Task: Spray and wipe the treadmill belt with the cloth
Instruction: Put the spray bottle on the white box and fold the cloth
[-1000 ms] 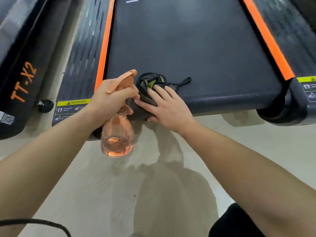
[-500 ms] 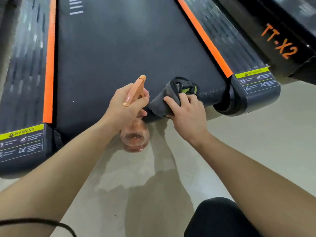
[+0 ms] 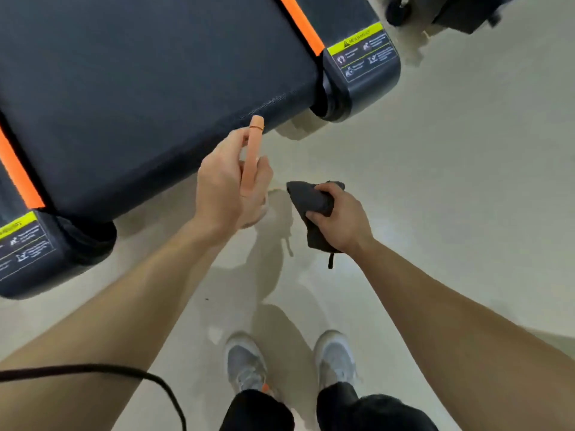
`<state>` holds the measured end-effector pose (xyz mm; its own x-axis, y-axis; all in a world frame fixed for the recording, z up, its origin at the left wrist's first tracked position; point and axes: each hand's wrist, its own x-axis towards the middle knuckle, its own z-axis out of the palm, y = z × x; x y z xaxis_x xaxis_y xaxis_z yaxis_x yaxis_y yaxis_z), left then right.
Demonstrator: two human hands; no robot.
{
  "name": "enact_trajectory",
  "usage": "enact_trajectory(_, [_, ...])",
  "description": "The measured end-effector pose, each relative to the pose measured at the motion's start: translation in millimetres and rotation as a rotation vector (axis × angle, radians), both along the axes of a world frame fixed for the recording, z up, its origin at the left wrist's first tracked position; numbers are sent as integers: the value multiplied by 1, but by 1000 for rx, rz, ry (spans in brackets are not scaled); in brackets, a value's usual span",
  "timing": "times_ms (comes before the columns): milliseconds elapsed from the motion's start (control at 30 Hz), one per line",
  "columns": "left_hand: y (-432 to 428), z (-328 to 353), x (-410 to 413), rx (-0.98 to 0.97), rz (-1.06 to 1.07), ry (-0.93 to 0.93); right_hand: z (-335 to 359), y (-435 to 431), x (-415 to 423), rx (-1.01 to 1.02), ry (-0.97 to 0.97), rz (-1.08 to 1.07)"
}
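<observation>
The black treadmill belt [image 3: 149, 76] fills the upper left, its rear edge facing me. My left hand [image 3: 230, 185] holds the orange spray bottle [image 3: 252, 150] by its head, just off the belt's rear edge; the bottle's body is hidden under the hand. My right hand [image 3: 340, 217] is closed around the dark grey cloth [image 3: 311, 202], bunched up, over the floor and clear of the belt. A short black loop hangs from the cloth.
Orange side strips [image 3: 300, 23] and black end caps with yellow warning labels [image 3: 362, 62] flank the belt. Another machine's base [image 3: 451, 10] stands at the top right. My grey shoes [image 3: 247, 368] stand on the pale floor [image 3: 466, 181]. A black cable [image 3: 93, 368] crosses the lower left.
My right hand lifted the cloth off the belt's rear edge and drew it back over the floor. Both hands pulled away from the treadmill, and the view tilted down to my feet.
</observation>
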<state>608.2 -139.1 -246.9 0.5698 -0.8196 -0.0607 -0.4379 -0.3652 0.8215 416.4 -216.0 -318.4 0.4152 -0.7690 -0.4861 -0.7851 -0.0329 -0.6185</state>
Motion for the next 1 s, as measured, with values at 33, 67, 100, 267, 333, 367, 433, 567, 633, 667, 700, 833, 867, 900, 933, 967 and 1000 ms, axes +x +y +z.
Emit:
enact_trajectory(33, [0,11,-11,14,5,16,11,5,-16,39,-1,-49])
enact_trajectory(67, [1,20,-22,24,11,40,23,10,-32,77,3,-92])
enact_trajectory(100, [2,32,-36,50,16,60,35,16,-48,113,13,-125])
enact_trajectory(267, [13,78,-105,235,-131,56,89,56,-124,281,44,-212])
enact_trajectory(333, [16,90,-131,266,-219,-11,104,73,-155,342,50,-244])
enact_trajectory(367, [17,97,-143,273,-287,-60,109,81,-170,366,55,-266])
enact_trajectory(433, [21,104,-165,259,-433,-105,118,97,-201,401,76,-311])
enact_trajectory(567, [24,105,-204,286,-698,-302,124,135,-262,435,131,-423])
enact_trajectory(633, [25,102,-226,286,-746,-375,127,158,-289,431,131,-523])
enact_trajectory(667, [26,100,-238,276,-763,-389,127,171,-301,425,121,-588])
enact_trajectory(700, [26,101,-254,264,-782,-393,127,186,-313,420,105,-663])
enact_trajectory(833, [33,97,-320,164,-845,-366,121,242,-356,381,19,-934])
enact_trajectory(867, [32,95,-338,172,-864,-342,118,254,-368,379,1,-985])
enact_trajectory(900, [32,93,-357,177,-895,-317,116,265,-380,379,-11,-1032])
enact_trajectory(933, [31,89,-375,170,-935,-293,113,275,-393,376,-22,-1072])
enact_trajectory(967, [30,87,-395,163,-976,-277,110,284,-406,373,-35,-1105])
enact_trajectory(1000, [28,84,-414,160,-1012,-260,108,291,-419,371,-46,-1135])
